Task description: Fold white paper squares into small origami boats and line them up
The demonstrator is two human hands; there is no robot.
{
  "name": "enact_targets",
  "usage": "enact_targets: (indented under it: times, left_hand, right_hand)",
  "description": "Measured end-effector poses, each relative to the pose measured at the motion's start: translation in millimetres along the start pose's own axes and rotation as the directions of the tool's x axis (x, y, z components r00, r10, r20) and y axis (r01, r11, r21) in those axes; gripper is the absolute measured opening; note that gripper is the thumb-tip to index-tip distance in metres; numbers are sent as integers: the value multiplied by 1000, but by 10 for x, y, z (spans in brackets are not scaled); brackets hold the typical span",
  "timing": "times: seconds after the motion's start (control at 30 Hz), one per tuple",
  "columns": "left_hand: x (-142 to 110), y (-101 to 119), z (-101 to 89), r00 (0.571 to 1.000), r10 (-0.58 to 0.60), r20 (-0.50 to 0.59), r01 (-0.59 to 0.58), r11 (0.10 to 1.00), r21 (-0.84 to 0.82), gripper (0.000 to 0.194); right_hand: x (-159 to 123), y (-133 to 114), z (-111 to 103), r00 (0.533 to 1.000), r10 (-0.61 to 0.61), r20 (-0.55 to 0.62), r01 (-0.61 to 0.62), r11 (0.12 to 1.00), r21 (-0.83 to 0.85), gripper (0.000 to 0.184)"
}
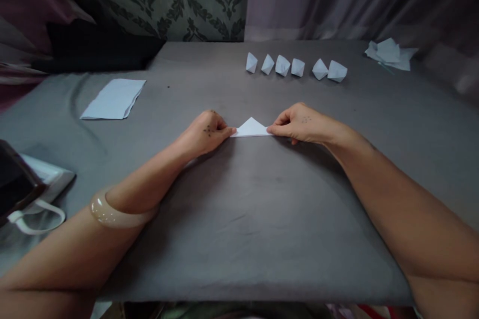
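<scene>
A small white sheet of paper folded into a triangle (252,127) is held low over the grey cloth, its peak pointing away from me and its long edge towards me. My left hand (210,132) pinches its left corner between thumb and fingers. At the right corner, my right hand (299,123) has the same kind of pinch. Both corner tips are partly covered by my fingers. Beyond my hands stands a row of several folded white paper shapes (282,66).
Grey cloth (262,239) covers the table. A stack of white paper (114,99) lies at the left, and loose paper pieces (391,55) at the far right. A dark-screened device (17,179) with a white cable (41,232) sits at the left edge. Black fabric (101,47) lies at the back left.
</scene>
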State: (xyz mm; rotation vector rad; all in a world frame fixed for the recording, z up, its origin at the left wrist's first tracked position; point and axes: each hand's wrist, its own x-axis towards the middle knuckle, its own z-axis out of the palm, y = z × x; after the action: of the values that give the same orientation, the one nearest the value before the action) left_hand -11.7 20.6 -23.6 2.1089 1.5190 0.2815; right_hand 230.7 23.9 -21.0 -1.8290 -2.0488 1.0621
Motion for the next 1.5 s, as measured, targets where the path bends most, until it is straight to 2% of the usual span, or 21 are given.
enact_targets:
  times: [0.2, 0.3, 0.5, 0.6, 0.67, 0.8, 0.9, 1.03, 1.17, 1.27, 1.37, 1.43, 1.5]
  left_hand:
    - [-3, 2, 72, 988, 139, -74, -125, 979, 164, 30]
    - [-53, 38, 129, 982, 157, -106, -125, 957, 263, 30]
    - [-129, 129, 191, 980, 166, -106, -106, 897, 428, 28]
    - [-131, 130, 218, 967, 214, -142, -124, 874, 470, 25]
    - [-129, 117, 234, 945, 289, -155, -183, 857, 482, 26]
    - [-122, 85, 241, 865, 497, -69, -407, 775, 484, 36]
    - [-115, 75, 220, 822, 569, 16, -506, 718, 478, 38]
    - [-111, 81, 183, 808, 584, 80, -548, 694, 467, 39]
    - [-128, 126, 161, 817, 562, 127, -545, 682, 487, 41]
    - [-161, 188, 163, 833, 534, 144, -519, 662, 541, 39]
    - [-196, 246, 183, 834, 534, 141, -506, 635, 585, 38]
    - [-214, 281, 197, 839, 525, 144, -495, 626, 603, 37]
    - [-231, 318, 206, 852, 500, 151, -479, 630, 611, 34]
  right_hand:
    - [12, 11, 2, 1000, 5, 0, -5, 1000, 10, 21]
    - [7, 8, -2, 1000, 10, -1, -10, 1000, -16, 22]
    - [-6, 10, -4, 1000, -16, 2, 17, 997, -76, 24]
    - [-15, 17, -4, 1000, -28, 12, 29, 993, -113, 26]
    - [-24, 17, -4, 999, -39, 16, 40, 991, -124, 29]
    - [-57, -8, -4, 999, -31, 28, 34, 992, -122, 30]
    - [-83, -37, 0, 999, -26, 35, 30, 992, -122, 31]
    - [-88, -43, 1, 999, -43, 11, 44, 989, -139, 34]
    - [-106, -46, 8, 999, -54, 2, 53, 977, -207, 33]
    - [-193, -109, 87, 986, -122, -115, 77, 939, -336, 24]
    - [-343, -231, 254, 911, -260, -320, 59, 850, -524, 15]
    - [-440, -310, 385, 871, -394, -293, 141, 772, -619, 27]
    - [-507, -358, 500, 853, -463, -241, 233, 750, -619, 33]
